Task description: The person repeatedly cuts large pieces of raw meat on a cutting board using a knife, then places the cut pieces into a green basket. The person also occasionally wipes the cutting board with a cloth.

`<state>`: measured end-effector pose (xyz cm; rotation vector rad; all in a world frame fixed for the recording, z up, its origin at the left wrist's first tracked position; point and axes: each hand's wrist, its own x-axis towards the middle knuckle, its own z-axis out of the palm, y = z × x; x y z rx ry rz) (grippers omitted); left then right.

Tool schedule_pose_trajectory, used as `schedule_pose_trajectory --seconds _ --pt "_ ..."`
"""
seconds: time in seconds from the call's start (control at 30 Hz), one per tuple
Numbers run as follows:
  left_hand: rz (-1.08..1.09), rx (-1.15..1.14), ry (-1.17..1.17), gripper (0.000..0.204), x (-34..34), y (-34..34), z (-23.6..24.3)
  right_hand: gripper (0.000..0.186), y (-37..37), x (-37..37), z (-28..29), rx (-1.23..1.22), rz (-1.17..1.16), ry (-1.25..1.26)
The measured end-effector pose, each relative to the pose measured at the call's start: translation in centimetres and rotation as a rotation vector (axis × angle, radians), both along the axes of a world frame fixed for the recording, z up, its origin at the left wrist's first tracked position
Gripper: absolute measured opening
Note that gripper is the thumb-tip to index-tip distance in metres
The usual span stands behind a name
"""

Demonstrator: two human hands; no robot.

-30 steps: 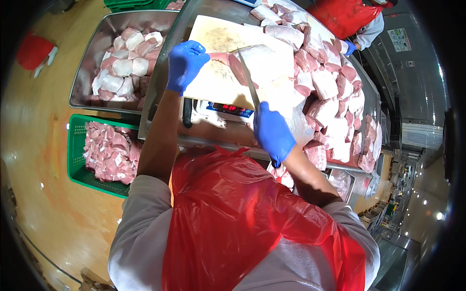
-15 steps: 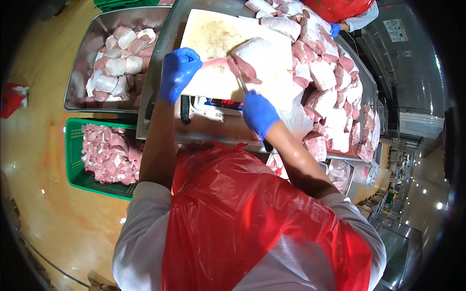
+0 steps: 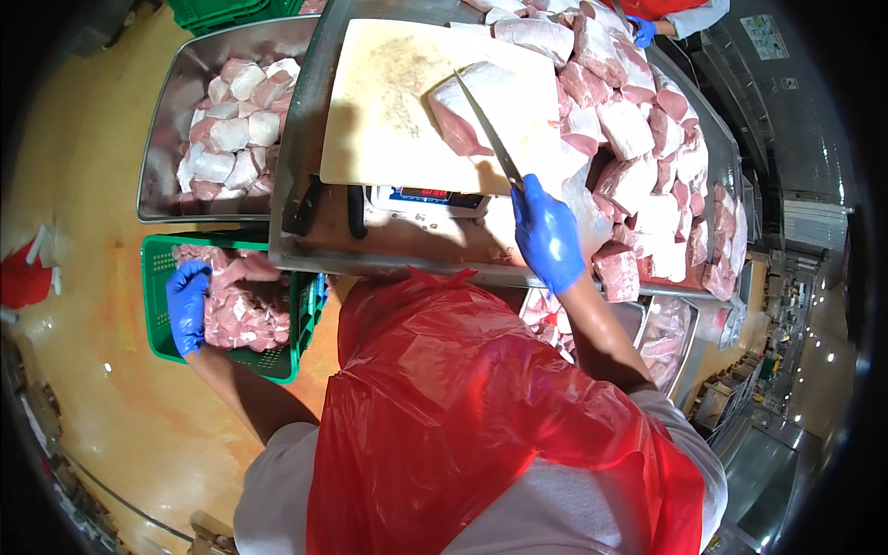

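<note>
My right hand [image 3: 546, 239] grips a long knife [image 3: 486, 124], its blade raised over a piece of pale meat [image 3: 460, 125] on the cream cutting board [image 3: 365, 139]. My left hand [image 3: 189, 305], in a blue glove like the right, is down at the green perforated crate [image 3: 157, 305] at lower left. Its fingers are curled beside the pink trimmings [image 3: 245, 310]; whatever they may hold is hard to make out. Under the board's near edge sits a scale [image 3: 421, 199] with a red display, beside black handles [image 3: 356, 211].
A steel bin [image 3: 148, 166] of meat pieces stands left. A heap of meat [image 3: 629, 129] covers the table's right; more trays [image 3: 684, 333] are below. Another person's gloved hand [image 3: 644, 30] is at the top right. Green crates [image 3: 222, 11] stand at the back.
My left hand has left the board, where it held a thin pink strip, and moved down-left to the crate. My right hand dipped with the knife, then moved right, blade lying over the meat.
</note>
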<state>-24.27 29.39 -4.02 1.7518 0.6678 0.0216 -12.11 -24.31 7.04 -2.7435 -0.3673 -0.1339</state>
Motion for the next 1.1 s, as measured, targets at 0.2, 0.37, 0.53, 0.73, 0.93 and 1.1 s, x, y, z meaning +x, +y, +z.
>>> schedule_pose_trajectory --seconds 0.2,0.37,0.53,0.73,0.93,1.1 --pt "-0.098 0.834 -0.12 0.037 2.0 -2.3 -0.5 0.013 1.6 4.9 -3.0 -0.085 0.135 -0.094" --pt "-0.163 0.639 -0.432 0.022 10.5 -16.1 4.8 0.018 0.9 5.2 -3.4 -0.168 0.154 0.026" --pt "-0.256 0.451 -0.53 0.019 13.1 -22.8 5.9 0.015 -7.2 0.2 -3.8 -0.374 0.167 0.262" --pt "-0.432 0.17 -0.596 0.031 15.1 -33.8 7.1 0.015 -10.7 -2.6 1.4 -0.355 0.107 0.158" --pt "-0.15 0.027 -0.765 0.028 18.4 -38.4 4.2 0.015 -4.0 0.2 -0.6 -0.112 0.101 -0.001" --pt "-0.058 0.105 -0.528 0.028 17.9 -36.5 3.8 0.02 2.8 3.8 -0.3 -0.148 0.095 0.207"
